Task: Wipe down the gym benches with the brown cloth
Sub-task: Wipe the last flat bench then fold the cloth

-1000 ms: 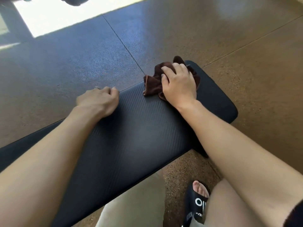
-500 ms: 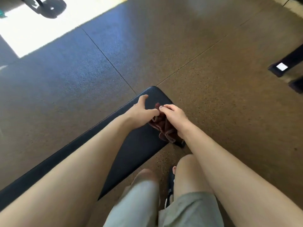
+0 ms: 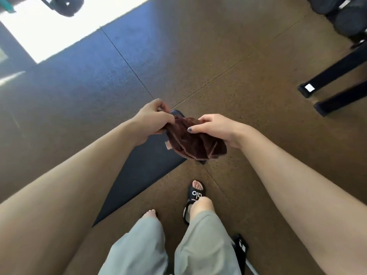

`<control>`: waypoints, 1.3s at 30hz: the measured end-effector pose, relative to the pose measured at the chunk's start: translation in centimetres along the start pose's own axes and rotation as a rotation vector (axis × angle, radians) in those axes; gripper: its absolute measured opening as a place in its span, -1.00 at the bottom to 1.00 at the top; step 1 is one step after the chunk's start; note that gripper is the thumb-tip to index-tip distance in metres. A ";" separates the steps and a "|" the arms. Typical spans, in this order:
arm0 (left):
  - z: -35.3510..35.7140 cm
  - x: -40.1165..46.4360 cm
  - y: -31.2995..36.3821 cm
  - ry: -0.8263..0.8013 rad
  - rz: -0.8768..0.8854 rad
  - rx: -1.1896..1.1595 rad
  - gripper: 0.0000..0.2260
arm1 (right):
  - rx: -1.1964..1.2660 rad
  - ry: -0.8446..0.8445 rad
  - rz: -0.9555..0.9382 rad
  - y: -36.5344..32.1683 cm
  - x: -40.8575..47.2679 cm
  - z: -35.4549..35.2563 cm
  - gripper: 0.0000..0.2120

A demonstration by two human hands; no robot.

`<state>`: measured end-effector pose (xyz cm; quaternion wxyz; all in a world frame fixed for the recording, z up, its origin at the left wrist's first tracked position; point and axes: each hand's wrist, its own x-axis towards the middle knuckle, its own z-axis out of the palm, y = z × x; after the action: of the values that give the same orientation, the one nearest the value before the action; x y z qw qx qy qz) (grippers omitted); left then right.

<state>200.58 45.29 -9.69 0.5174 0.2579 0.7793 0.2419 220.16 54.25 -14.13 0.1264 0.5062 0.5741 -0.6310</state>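
While both hands hold the cloth [image 3: 193, 140] up off the bench [image 3: 147, 165], no wiping is going on at this instant. Left hand [image 3: 153, 118] has its fingers curled and pinched on the cloth's left edge; right hand [image 3: 215, 128] has thumb and fingers closed on the right side, the bundle bunched and sagging between them. The cloth hangs just above the bench's far end, not touching the pad as far as the view shows. It reads as a regrip or a refold, judging by the two-handed hold.

How far along? Hard to call. The bench's pad looks dark and even, but no wet streak or dirt shows either way, so whether this bench is finished cannot be told. The task says benches, plural, and a dark frame [image 3: 337, 80] stands well to the right of the bench; whether that is another bench is unclear, so more wiping probably remains.

Writing: the black slide [image 3: 195, 193] on the floor just right of the bench carries white letters that look like "alo". A small tag [image 3: 168, 145] sits at the cloth's left corner, too small to read. A white sticker [image 3: 308, 87] on the frame's foot shows no legible text.
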 end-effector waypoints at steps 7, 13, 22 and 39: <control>-5.2 -5.1 -2.3 0.079 -0.090 0.171 -0.76 | -0.602 0.022 -0.026 -5.6 -1.8 2.4 -0.55; -7.6 -7.7 -3.2 0.084 -0.071 -0.149 -0.87 | -0.338 0.053 0.063 -6.7 -1.2 3.3 -0.60; -10.5 -9.6 -1.1 -0.045 -0.015 0.358 -0.61 | 0.377 0.325 -0.137 -6.3 -6.0 2.2 -0.86; -10.1 -11.1 -1.0 -0.196 0.495 0.532 -0.89 | -0.548 -0.207 -0.352 -16.2 -11.2 6.0 -0.81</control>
<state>194.75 36.16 0.73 0.4302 0.5857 0.6759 0.1228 210.31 49.38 3.28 0.2044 0.2800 0.7849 -0.5135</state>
